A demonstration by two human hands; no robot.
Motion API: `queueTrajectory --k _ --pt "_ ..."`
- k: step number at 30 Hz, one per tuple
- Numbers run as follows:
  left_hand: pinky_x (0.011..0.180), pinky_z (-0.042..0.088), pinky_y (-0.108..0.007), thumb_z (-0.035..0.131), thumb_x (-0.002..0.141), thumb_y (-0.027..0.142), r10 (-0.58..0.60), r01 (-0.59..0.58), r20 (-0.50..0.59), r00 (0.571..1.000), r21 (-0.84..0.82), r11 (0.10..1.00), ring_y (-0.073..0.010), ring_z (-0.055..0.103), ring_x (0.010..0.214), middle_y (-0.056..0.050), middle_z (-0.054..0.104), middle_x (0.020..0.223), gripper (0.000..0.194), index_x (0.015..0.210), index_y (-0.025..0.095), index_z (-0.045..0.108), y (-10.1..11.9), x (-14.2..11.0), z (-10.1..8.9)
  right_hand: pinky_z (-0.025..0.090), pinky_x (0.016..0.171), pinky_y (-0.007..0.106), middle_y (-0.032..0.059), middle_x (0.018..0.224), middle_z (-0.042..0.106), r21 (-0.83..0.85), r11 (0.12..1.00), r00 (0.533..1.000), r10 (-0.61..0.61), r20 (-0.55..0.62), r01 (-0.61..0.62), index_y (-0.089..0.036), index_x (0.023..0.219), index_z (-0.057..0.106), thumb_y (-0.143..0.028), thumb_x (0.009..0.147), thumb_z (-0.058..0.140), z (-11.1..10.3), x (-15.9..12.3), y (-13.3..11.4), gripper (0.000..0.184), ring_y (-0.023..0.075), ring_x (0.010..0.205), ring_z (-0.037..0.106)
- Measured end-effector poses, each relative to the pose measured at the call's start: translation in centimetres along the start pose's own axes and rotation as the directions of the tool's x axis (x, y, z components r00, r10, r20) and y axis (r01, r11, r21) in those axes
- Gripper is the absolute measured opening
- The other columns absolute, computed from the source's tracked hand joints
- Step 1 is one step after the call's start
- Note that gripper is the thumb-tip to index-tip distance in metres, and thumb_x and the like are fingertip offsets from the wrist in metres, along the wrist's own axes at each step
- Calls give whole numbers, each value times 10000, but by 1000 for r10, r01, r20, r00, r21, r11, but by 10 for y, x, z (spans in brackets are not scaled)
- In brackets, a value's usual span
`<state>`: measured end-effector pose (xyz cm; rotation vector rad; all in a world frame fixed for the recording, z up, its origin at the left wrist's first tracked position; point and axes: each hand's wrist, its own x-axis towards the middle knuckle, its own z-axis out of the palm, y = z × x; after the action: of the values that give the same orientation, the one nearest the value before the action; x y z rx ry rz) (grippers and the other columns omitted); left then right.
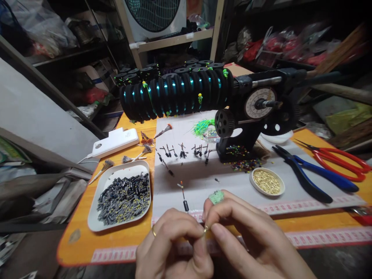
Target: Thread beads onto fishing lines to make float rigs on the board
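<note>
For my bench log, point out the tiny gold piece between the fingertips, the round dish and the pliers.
Gold piece (205,229): head view, visible middle.
Round dish (282,189): head view, right rim.
Pliers (326,174): head view, blue handle.

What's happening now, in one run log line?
left hand: pinching tiny gold piece | right hand: fingers at same piece | nearby: dish of gold bits rightward, white tray leftward

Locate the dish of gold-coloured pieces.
In the head view's right half, the dish sits beyond the right hand, just left of the blue-and-black pliers.
</note>
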<state>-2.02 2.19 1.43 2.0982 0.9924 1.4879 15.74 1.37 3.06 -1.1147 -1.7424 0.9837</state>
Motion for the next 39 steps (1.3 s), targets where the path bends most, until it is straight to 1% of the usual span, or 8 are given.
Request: queueTrajectory --k 2,4,7,13,18,23,35,39 --pt "596 560 -183 640 824 16 -67 65 -121 990 -18 998 -109 662 606 35 681 700 232 897 236 621 5 -2 12 552 648 231 -18 847 633 25 1000 1000 6 16 -7 -266 951 608 -214 1040 480 0 0 -1 165 140 757 673" --pt "563 506 -200 624 860 57 -149 137 -246 958 -65 988 -108 595 573 38 633 658 185 844 241 607 10 -6 24 546 640 217 -22 849 634 26 1000 1000 -10 10 10 -275 953 608 -203 1031 492 0 0 -1 157 139 769 680" --pt "535 439 -227 620 908 131 -237 197 -324 916 -154 968 -117 531 558 38 582 641 147 822 248 593 13 -9 35 542 646 211 -29 844 635 25 1000 1000 -14 11 13 -282 948 607 -193 1023 508 0 -1 -1 153 137 773 682" --pt "545 399 -246 646 906 163 -273 219 -335 902 -190 957 -122 510 566 44 563 642 130 817 245 599 12 -10 36 533 634 228 -13 824 629 39 999 1000 22 2 -22 -265 923 614 -242 1044 486 -2 -5 -1 178 142 725 656" --pt "542 397 -250 651 899 119 -276 195 -391 878 -234 953 -115 523 574 40 561 655 141 803 216 615 17 -8 40 548 614 256 19 758 624 6 996 992 90 -90 -90 -238 848 655 -427 978 639 3 3 -6 230 186 705 632" --pt "549 382 -254 652 913 141 -303 212 -398 866 -257 943 -110 499 579 53 541 652 161 785 221 599 20 -7 42 568 640 271 26 742 609 -62 996 992 54 -113 -61 -243 827 680 -545 931 671 5 14 -8 319 204 732 621" --pt "512 373 -253 665 943 200 -310 225 -320 895 -278 934 -125 481 545 49 526 643 146 817 242 603 17 -12 39 575 670 268 30 760 626 -183 983 998 -6 -60 -5 -253 838 692 -545 961 628 2 14 0 324 206 764 632" --pt "534 384 -248 692 957 286 -316 239 -308 897 -262 935 -124 483 574 48 514 674 176 802 245 620 17 -12 38 572 661 258 27 774 644 -204 979 999 -13 -40 4 -255 864 690 -495 975 631 5 9 -1 271 201 762 644"
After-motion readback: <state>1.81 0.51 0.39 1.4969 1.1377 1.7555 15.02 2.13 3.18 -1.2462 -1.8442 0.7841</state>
